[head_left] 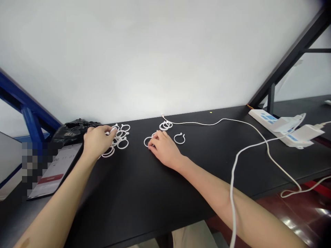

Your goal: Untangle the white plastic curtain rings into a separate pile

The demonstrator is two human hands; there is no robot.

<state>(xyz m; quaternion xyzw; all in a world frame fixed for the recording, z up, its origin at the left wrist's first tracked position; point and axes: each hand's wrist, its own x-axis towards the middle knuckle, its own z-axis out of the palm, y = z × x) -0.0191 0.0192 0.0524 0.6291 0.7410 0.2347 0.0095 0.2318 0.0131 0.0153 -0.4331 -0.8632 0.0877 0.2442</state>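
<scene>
My left hand (97, 139) rests on a pile of several white plastic rings (121, 137) on the black table (144, 193), its fingers curled and pinching one ring at the pile's top. My right hand (164, 148) lies to the right, fingers bent down onto a single white ring (148, 142) that it presses or grips. A lone ring (179, 138) lies just right of that hand. A small cluster of rings (166, 125) sits behind it near the wall.
A phone (55, 168) with a lit screen lies at the left. A crumpled black bag (73, 129) sits behind the pile. A white cable (232, 165) runs across the table to white power strips and chargers (284, 129) at the right.
</scene>
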